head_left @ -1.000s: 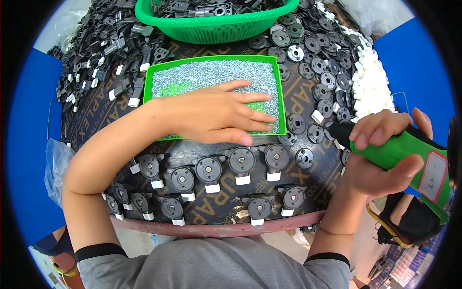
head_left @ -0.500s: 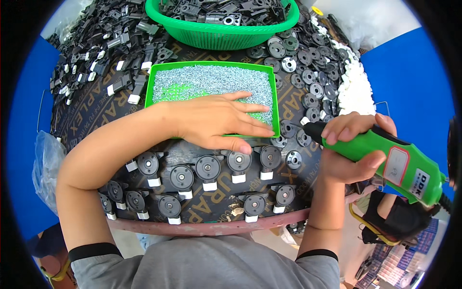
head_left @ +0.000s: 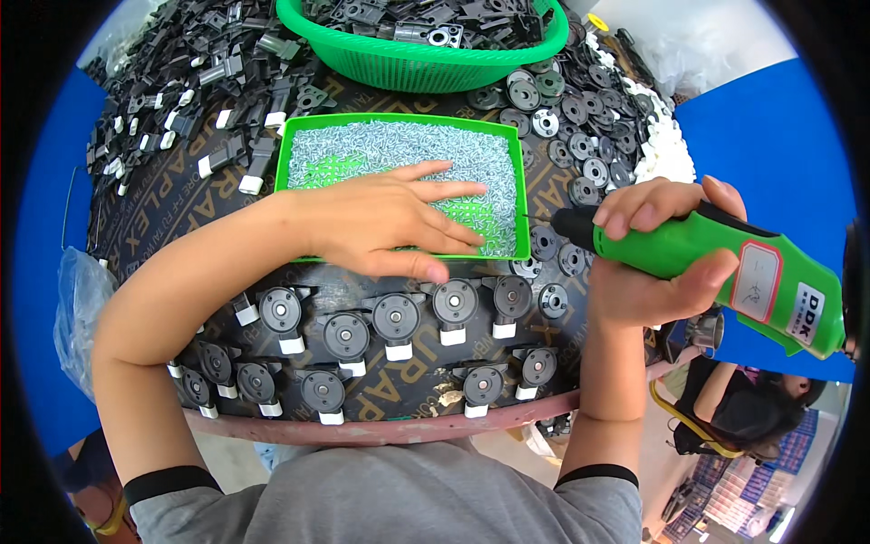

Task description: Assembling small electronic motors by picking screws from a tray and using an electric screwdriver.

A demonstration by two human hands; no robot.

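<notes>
My left hand (head_left: 399, 220) lies palm down with its fingers spread over a green tray (head_left: 283, 168) of small silver screws (head_left: 399, 140). Its thumb reaches past the tray's near edge, above a row of black round-topped parts (head_left: 395, 316) with white ends. Held up to the right of the tray, a green electric screwdriver (head_left: 675, 254) is wrapped in my right hand (head_left: 657, 245). Its black nose and thin bit point left toward the tray's right rim. No screw can be made out on the bit. The palm side of my left hand is hidden.
A green basket (head_left: 399, 68) heaped with black parts stands behind the tray. Black pieces with white ends (head_left: 181, 118) pile up at the far left. Black discs (head_left: 580, 145) and small white pieces (head_left: 666, 150) lie at the right. Another person (head_left: 743, 408) is at the lower right.
My left hand has slid a little to the left over the screws. The screwdriver in my right hand has shifted left and slightly up, its bit now near the tray's rim.
</notes>
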